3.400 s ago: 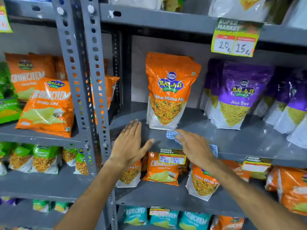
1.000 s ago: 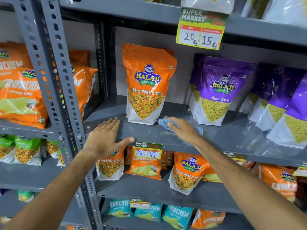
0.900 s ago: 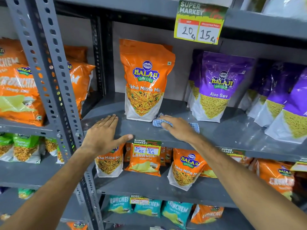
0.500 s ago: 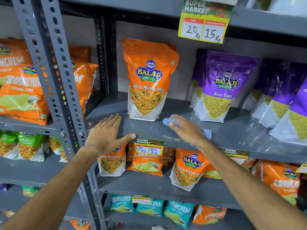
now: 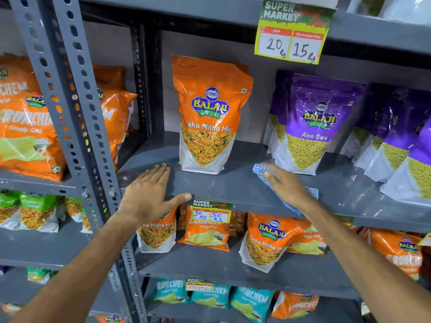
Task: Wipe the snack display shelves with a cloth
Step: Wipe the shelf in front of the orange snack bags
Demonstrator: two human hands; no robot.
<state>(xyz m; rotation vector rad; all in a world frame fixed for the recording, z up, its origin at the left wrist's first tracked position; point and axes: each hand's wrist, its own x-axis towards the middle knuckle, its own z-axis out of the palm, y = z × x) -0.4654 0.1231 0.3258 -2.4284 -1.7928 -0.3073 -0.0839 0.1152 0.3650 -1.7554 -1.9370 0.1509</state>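
Note:
A grey metal shelf [image 5: 233, 185] runs across the middle of the view. My right hand [image 5: 285, 185] lies flat on a blue-and-white checked cloth [image 5: 257, 170], pressing it onto the shelf in front of the purple Aloo Sev bag [image 5: 312, 122]. Most of the cloth is hidden under the palm; a corner shows past the fingertips and another behind the wrist. My left hand [image 5: 149, 194] rests flat on the shelf's front left edge, fingers together, thumb along the lip. It holds nothing. An orange Tikha Mitha Mix bag [image 5: 207, 113] stands upright between the two hands.
Several more purple bags [image 5: 401, 145] stand to the right. A perforated grey upright [image 5: 70, 108] borders the shelf on the left, with orange Crunchem bags [image 5: 25, 129] beyond it. Price tags hang from the shelf lip [image 5: 212, 212] and from the shelf above [image 5: 291, 31]. Lower shelves hold further snack bags.
My right hand has slid the cloth rightward along the shelf, from in front of the orange bag to in front of the purple bag. My left hand has stayed on the shelf edge.

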